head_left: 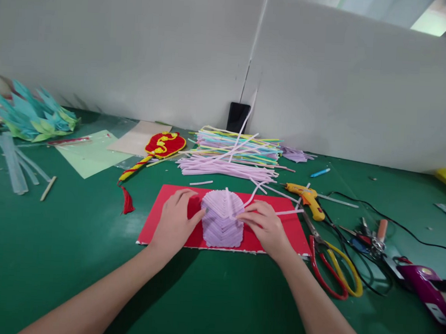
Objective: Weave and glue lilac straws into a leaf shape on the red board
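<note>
A lilac fan-shaped piece made of pipe cleaners [222, 232] lies flat on a red board [264, 244]. Its rows meet in V shapes down the middle. At its left edge is my left hand [175, 217], thumb apart from the fingers, the thumb tip at the rim. My right hand [265, 224] is over the right edge, fingertips pinched on a lilac pipe cleaner [230, 207] that lies bent on the piece. Another loose lilac strand [255, 192] rises just behind the right fingers. What lies under the right palm is hidden.
Behind the board lies a pile of pastel pipe cleaners [226, 167], with a phone [238, 118] against the wall. A red-yellow fan ornament [166, 145] is left of it. Scissors [328, 260], a yellow glue gun [307, 199], its cord and a purple power strip [422, 287] are right.
</note>
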### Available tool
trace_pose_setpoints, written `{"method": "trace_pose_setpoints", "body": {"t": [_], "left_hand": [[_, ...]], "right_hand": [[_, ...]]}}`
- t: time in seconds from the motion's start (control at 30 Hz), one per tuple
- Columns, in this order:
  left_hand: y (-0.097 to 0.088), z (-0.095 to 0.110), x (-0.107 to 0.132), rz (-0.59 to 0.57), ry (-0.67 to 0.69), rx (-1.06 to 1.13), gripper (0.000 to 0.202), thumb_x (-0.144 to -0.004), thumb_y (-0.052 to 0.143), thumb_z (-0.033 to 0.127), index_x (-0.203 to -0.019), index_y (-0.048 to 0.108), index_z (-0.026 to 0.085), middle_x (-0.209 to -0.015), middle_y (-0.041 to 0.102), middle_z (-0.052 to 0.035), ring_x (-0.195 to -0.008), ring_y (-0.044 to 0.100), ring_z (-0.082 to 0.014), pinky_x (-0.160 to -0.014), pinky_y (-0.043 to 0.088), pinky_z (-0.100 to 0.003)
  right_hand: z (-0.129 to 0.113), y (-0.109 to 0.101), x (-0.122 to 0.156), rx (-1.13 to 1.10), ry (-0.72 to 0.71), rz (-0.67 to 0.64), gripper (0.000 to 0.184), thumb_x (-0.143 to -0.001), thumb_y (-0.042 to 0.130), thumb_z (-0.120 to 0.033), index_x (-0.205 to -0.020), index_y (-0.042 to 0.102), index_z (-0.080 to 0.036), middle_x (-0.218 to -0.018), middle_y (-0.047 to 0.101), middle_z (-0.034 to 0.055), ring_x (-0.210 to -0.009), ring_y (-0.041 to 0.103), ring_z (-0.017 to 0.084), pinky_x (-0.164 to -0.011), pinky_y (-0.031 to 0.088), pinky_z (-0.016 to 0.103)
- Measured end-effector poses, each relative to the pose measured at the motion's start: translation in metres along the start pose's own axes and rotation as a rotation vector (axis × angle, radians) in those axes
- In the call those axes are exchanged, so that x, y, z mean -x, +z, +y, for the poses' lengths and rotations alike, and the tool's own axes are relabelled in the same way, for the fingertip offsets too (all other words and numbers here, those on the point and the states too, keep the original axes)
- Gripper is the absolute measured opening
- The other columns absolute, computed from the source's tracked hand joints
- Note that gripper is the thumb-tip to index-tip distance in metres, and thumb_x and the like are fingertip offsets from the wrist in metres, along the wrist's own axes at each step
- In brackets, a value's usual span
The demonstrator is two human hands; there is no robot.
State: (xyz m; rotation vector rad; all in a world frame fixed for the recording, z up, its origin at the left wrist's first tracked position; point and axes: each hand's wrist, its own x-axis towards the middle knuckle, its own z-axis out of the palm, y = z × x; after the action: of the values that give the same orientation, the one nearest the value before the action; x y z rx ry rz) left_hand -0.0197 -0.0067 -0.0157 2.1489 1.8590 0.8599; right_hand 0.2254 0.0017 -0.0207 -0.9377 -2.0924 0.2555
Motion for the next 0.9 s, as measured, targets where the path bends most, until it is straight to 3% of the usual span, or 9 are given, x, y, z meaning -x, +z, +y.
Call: {"method": "trace_pose_setpoints", "body": {"t": [0.1,0.2,0.37,0.5,0.63,0.77,0.9], "left_hand": [[0.009,-0.004,-0.001,-0.120,0.021,-0.059,0.050,-0.081,0.063,0.040,-0.123,0.051,0.014,-0.129,0.052,-0.0133,-0.122,0.046,-0.0298,-0.106,0.032,-0.053],[0.010,-0.003,-0.001,-0.209,0.098,-0.060,0.051,-0.081,0.064,0.038,-0.126,0.051,0.017,-0.135,0.049,-0.0118,-0.128,0.042,-0.0285,-0.111,0.021,-0.055],[0.004,-0.002,-0.002,-0.326,0.107,-0.022,0.052,-0.081,0.064,0.037,-0.129,0.050,0.023,-0.142,0.044,-0.0098,-0.133,0.036,-0.0269,-0.112,0.018,-0.057],[0.005,-0.003,-0.003,-0.343,0.086,-0.024,0.059,-0.080,0.064,0.038,-0.134,0.044,0.022,-0.144,0.042,-0.0098,-0.136,0.033,-0.0259,-0.114,0.014,-0.055],[0.004,0.000,0.001,-0.299,0.055,-0.013,0.068,-0.086,0.056,0.038,-0.144,0.027,0.018,-0.148,0.036,-0.0133,-0.139,0.028,-0.0251,-0.114,0.020,-0.050],[0.000,0.010,0.009,-0.290,0.232,-0.064,0.057,-0.095,0.037,0.033,-0.147,0.020,0.018,-0.154,0.025,-0.0098,-0.143,0.018,-0.0192,-0.115,0.019,-0.044],[-0.001,0.017,0.016,-0.331,0.439,-0.149,0.051,-0.097,0.033,0.035,-0.146,0.026,0.019,-0.153,0.029,-0.0077,-0.142,0.020,-0.0197,-0.116,0.016,-0.046]], "right_hand": [[-0.001,0.001,-0.002,-0.004,-0.046,-0.047,0.023,-0.089,0.053,-0.014,-0.093,0.071,-0.027,-0.088,0.066,0.0033,-0.087,0.058,0.017,-0.085,0.045,0.038],[-0.004,0.000,-0.005,-0.015,-0.105,-0.096,0.024,-0.089,0.051,-0.013,-0.094,0.070,-0.028,-0.089,0.066,0.0025,-0.089,0.059,0.016,-0.095,0.039,0.042],[-0.009,0.000,-0.010,-0.008,-0.174,-0.125,0.025,-0.090,0.050,-0.010,-0.089,0.070,-0.026,-0.091,0.065,0.0028,-0.094,0.058,0.016,-0.096,0.039,0.042],[-0.008,0.004,-0.011,0.042,-0.198,-0.144,0.026,-0.089,0.050,-0.008,-0.090,0.070,-0.026,-0.095,0.065,0.0033,-0.099,0.056,0.017,-0.096,0.039,0.043],[-0.004,0.007,-0.010,0.057,-0.208,-0.170,0.026,-0.088,0.051,-0.007,-0.090,0.070,-0.026,-0.097,0.065,0.0036,-0.103,0.056,0.018,-0.096,0.040,0.046],[-0.002,0.007,-0.009,0.039,-0.206,-0.181,0.022,-0.087,0.054,-0.010,-0.090,0.070,-0.025,-0.100,0.065,0.0049,-0.106,0.055,0.020,-0.095,0.041,0.048],[-0.007,0.004,-0.009,0.034,-0.195,-0.192,0.025,-0.089,0.052,-0.009,-0.092,0.070,-0.026,-0.103,0.065,0.0043,-0.111,0.053,0.019,-0.100,0.038,0.050]]}}
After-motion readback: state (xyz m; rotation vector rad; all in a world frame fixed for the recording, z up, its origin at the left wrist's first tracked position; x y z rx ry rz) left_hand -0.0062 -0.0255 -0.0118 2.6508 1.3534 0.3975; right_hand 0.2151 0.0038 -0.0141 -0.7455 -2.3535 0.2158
